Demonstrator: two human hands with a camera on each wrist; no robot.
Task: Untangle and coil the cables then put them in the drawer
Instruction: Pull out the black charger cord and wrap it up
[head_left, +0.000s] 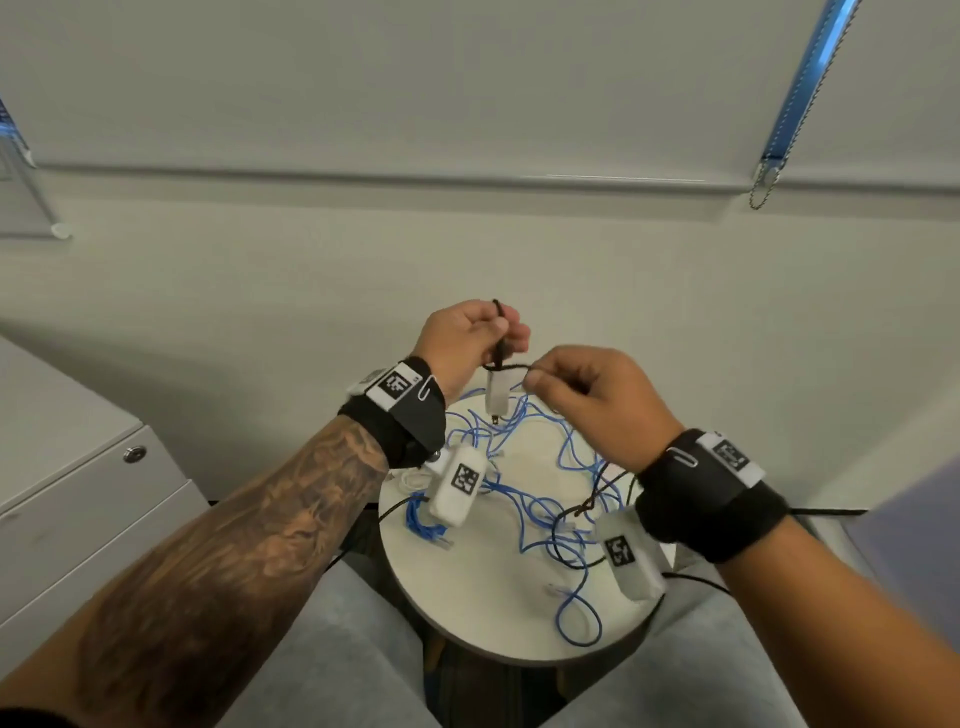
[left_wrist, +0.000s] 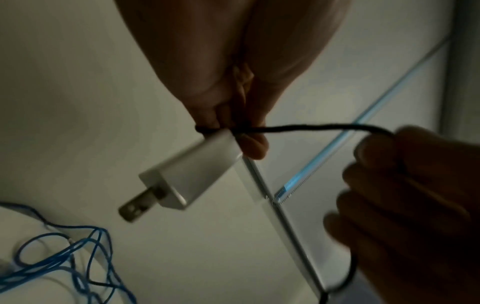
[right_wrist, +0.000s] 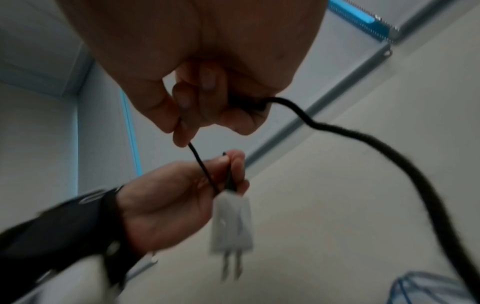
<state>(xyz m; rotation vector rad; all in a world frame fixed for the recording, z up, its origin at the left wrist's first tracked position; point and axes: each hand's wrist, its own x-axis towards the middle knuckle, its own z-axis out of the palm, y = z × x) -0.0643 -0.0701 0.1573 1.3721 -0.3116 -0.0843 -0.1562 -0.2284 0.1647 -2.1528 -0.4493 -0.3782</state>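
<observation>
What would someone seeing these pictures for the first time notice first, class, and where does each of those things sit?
First, the two raised hands: the left hand pinches a black cable just above a white plug adapter that dangles prongs down, while the right hand pinches the same cable beside it. Below them, a tangle of blue cable sprawls over the round white table. A grey drawer cabinet stands at the left.

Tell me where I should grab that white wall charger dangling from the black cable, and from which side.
Take the white charger by its flat broad faces near mid-body, coming in from below the left hand. It hangs prongs-down from the black cable, so the bottom end is bare metal blades and the top is crowded by fingers; a grip across the sides looks steadiest.
</observation>
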